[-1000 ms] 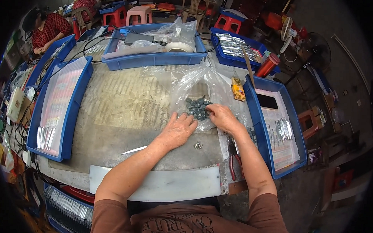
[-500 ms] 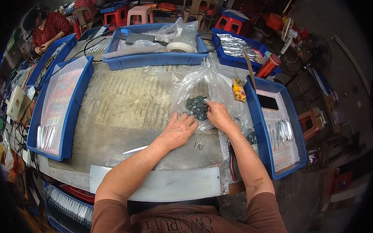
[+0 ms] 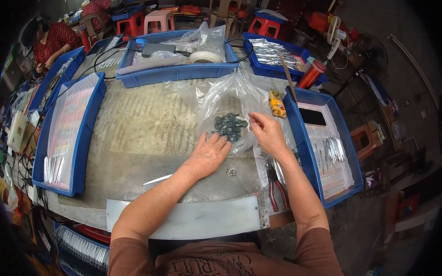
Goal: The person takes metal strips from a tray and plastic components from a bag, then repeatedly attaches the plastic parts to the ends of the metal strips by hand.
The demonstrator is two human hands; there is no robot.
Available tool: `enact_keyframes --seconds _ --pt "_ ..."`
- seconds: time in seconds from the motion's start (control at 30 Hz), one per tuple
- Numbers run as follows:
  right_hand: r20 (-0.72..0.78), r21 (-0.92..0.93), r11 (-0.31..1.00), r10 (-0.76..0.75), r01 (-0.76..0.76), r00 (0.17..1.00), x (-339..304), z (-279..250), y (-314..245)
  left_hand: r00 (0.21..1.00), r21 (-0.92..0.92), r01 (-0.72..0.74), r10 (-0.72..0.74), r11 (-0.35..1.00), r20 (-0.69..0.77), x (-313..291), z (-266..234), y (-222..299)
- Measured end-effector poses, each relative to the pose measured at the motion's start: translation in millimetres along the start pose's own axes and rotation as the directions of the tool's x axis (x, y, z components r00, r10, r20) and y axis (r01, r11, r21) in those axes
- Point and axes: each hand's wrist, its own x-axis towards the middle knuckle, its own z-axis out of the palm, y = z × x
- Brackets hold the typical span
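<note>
A heap of small dark round pieces (image 3: 229, 127) lies in the mouth of a clear plastic bag (image 3: 239, 91) on the table, right of the middle. My left hand (image 3: 211, 152) rests flat at the heap's near left edge, fingers stretched out over the bag. Just right of the heap is my right hand (image 3: 267, 132), its fingers curled and drawn together near the thumb. Whatever may be between those fingertips is too small to make out. A little pile of tiny metal parts (image 3: 231, 172) sits nearer me.
Blue trays with thin metal pieces stand at left (image 3: 87, 138) and right (image 3: 292, 121). Another blue tray (image 3: 179, 71) with bags spans the back. Red-handled pliers (image 3: 276, 192) lie by my right forearm, a pointed blade (image 3: 157, 179) by my left. A person (image 3: 57, 39) sits far left.
My right hand has moved off the heap to the right, and the dark pieces look more spread out. The pliers show more fully. My left hand stays at the heap's edge.
</note>
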Motion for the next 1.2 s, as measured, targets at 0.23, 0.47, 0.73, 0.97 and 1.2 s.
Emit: enact_keyframes --seconds 0.23,0.47,0.73,0.97,1.2 --pt "-0.061 -0.082 0.996 -0.021 0.016 0.998 -24.1 -52.3 -12.4 0.987 0.041 -0.063 0.068 0.997 -0.147 -11.7 -21.9 -1.8" --pt "-0.250 -0.123 0.969 0.177 -0.212 0.952 -61.5 -145.2 32.8 0.987 -0.248 0.061 -0.095 0.967 -0.130 -53.2 -66.1 -1.5" --pt "-0.392 0.103 0.850 0.512 -0.517 0.764 -105.4 -225.5 89.2 0.931 -0.304 0.330 -0.362 0.894 -0.053 -124.7 -88.4 -0.3" --pt "-0.202 -0.517 0.687 0.483 -0.511 0.852 -109.9 -207.0 112.9 0.899 -0.324 0.408 -0.438 0.854 -0.023 -151.1 -79.3 11.9" --pt "-0.066 -0.761 0.486 0.601 -0.429 0.797 -96.7 -190.4 153.7 0.857 -0.263 0.467 -0.505 0.845 -0.100 -172.2 -89.9 17.8"
